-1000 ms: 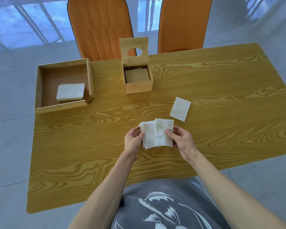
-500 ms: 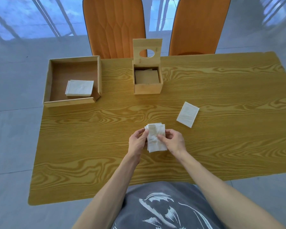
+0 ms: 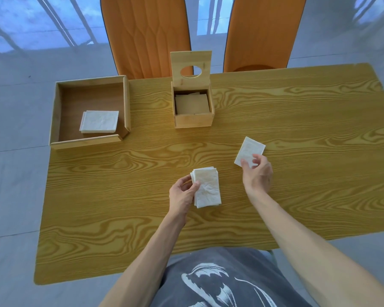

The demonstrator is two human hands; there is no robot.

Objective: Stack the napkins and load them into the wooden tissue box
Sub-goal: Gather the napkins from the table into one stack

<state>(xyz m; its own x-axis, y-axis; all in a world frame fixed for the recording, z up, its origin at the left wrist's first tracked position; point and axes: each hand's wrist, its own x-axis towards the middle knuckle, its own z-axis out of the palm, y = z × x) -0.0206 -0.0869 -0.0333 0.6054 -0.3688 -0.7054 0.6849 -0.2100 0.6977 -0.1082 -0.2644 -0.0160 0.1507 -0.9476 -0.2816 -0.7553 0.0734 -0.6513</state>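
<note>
Napkin stack (image 3: 207, 187) sits low over the tabletop (image 3: 297, 196), near the front edge, pinched at its left edge by the left hand (image 3: 182, 193), thumb on top. Edges slightly fanned, top sheet crinkled. Thin, soft paper: near weightless, floppy, will slide sheet-on-sheet. My read: grip across the whole thickness at an edge, don't squeeze one corner.

Right hand (image 3: 257, 173) is at the single napkin (image 3: 249, 150) lying right of the stack, fingertips on its near corner; can't tell if it's pinched yet.

Wooden tissue box (image 3: 193, 120) is further back, centre, hinged lid upright with an oval slot, flat tan insert inside. Rigid, smooth wood.

Open wooden tray (image 3: 89, 140) at left holds another napkin pile (image 3: 99, 121).
</note>
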